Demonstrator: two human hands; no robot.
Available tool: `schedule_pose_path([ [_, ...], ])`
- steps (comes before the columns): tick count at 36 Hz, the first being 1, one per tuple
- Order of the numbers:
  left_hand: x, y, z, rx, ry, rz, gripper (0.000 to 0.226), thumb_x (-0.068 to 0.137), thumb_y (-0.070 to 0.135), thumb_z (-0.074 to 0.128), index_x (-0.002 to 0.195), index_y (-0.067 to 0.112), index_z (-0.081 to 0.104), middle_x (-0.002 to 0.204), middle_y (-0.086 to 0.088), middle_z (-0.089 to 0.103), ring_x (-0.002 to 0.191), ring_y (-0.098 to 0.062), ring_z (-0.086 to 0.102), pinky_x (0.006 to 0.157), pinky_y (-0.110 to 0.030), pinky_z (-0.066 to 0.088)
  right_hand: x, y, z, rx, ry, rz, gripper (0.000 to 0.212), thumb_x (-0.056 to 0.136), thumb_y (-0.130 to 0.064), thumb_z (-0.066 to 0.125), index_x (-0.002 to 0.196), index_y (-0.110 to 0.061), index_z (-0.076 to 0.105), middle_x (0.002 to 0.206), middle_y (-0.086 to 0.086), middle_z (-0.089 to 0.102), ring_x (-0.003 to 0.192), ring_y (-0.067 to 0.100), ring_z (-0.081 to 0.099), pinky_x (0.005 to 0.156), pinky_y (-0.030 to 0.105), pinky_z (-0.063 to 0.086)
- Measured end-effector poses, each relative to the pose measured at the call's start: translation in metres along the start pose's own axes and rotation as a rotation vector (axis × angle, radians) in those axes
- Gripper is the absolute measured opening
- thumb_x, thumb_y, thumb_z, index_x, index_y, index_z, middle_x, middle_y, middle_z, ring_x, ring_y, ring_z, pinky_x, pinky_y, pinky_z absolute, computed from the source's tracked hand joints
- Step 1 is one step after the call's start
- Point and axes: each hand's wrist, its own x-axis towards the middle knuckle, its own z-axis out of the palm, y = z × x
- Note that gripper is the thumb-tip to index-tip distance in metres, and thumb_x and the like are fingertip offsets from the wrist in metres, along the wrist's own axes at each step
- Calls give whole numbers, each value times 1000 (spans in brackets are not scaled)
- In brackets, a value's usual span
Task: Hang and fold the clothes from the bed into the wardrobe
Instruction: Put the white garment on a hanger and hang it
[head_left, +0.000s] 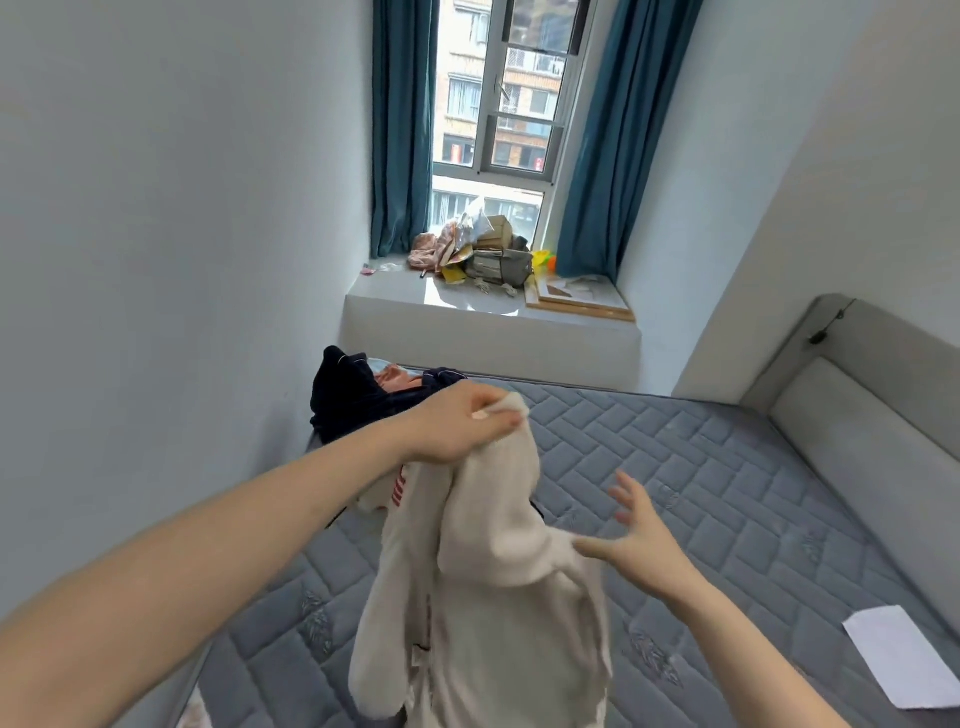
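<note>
My left hand (457, 423) grips the top of a cream white hooded garment (498, 597) and holds it up over the grey quilted mattress (727, 493). The garment hangs down toward me, its hood drooping on the right. My right hand (636, 540) is spread, fingers straight, with the thumb touching the hood's edge. A pile of dark navy clothes (353, 402) with a bit of pink fabric lies at the far left corner of the bed, against the wall. A white item with red stripes (397, 488) shows under my left wrist. No wardrobe is in view.
A padded grey headboard (857, 415) runs along the right. A white sheet of paper (904, 654) lies on the mattress at right. The window ledge (467, 312) beyond the bed holds boxes, bags and a wooden frame, between teal curtains (402, 124).
</note>
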Motion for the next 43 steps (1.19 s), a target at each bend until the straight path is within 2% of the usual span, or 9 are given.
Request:
schedule_pose_path([
  [4,10,37,8,-6,-249,45,26,92,52,67,86,28,72,79,18,67,74,-1,58,70,-22,46,3,-49,16,-5,-152,-336,117,63,-47,93,155,-50,20,148,-41,36,131,-23,35,102,7,39],
  [7,12,46,16,34,-324,66,10,82,48,79,84,40,74,83,18,71,76,1,62,70,-17,47,9,-75,18,43,-109,-456,47,82,-20,79,125,-35,65,115,-15,73,103,-2,66,81,20,55],
  [10,9,30,10,82,-209,50,16,71,30,80,74,33,65,84,8,59,80,-6,54,77,-26,43,8,-80,16,38,-47,-456,9,83,-26,66,87,-25,74,77,-12,69,72,-1,56,64,21,44],
  [14,-13,-5,18,178,47,7,28,69,12,78,73,34,61,115,6,51,112,-14,48,100,-25,39,6,-70,22,66,-15,-451,18,82,-26,58,80,-11,68,70,-9,56,69,4,47,63,30,36],
  [22,-61,-89,103,-38,229,-350,26,71,13,57,60,19,34,57,5,39,61,-19,37,62,-35,31,-3,-58,30,103,32,-437,31,86,-26,52,82,5,55,72,-1,46,70,10,42,62,28,32],
  [25,-69,-107,127,-163,148,-510,29,86,5,54,67,21,40,52,7,40,55,-10,33,58,-33,31,-8,-54,22,36,40,-431,26,84,-26,51,75,-1,51,68,-4,42,65,7,39,58,23,29],
  [30,-69,-102,142,-252,-67,-452,24,105,34,45,82,27,48,70,10,43,64,-7,38,61,-25,33,-11,-36,7,4,110,-326,24,90,-29,53,83,-9,65,78,11,60,70,6,49,65,28,38],
  [35,-68,-105,140,-123,-273,-383,53,81,70,61,73,18,55,68,10,56,61,-5,49,62,-26,40,-11,-9,-14,-41,232,-238,25,96,-17,54,86,-29,73,84,-6,72,82,8,61,70,23,45],
  [43,-92,-161,139,474,-329,-532,5,76,29,54,81,30,57,94,6,69,99,-25,64,76,-34,38,-19,19,-24,-40,357,-187,33,77,-21,36,80,-17,69,77,0,68,72,6,54,64,28,43],
])
